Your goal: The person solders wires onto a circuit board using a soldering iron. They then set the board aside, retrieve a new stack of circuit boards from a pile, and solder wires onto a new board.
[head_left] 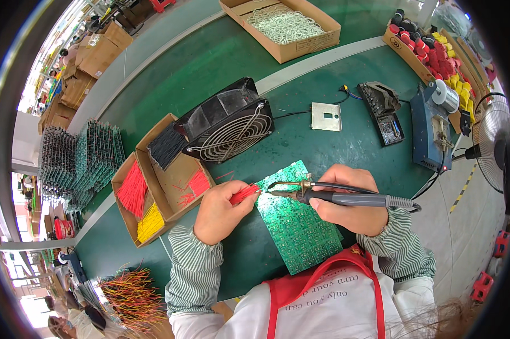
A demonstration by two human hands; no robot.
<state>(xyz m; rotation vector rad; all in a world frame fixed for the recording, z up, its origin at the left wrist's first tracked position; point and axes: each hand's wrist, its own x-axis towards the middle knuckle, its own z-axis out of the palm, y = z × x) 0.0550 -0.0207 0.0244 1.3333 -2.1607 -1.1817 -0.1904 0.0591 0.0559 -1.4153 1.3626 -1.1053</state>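
My left hand (221,209) is closed on a small bundle of red wires (244,194), their tips at the upper left edge of a green circuit board panel (303,234). In my right hand (351,203) is a grey soldering iron (345,198) with a thin metal tube fixed above its tip. The iron's tip meets the board close to the wire ends; whether it touches a wire, I cannot tell. The panel lies flat on the green table in front of me, and a second board edge shows under its right side.
Left of my hands, a cardboard box (178,212) holds red, yellow and black wires. Behind it stands a black fan (227,121). A blue solder feeder (430,127) with a spool and a black iron stand (382,113) are at right. Stacked boards (80,161) rise at far left.
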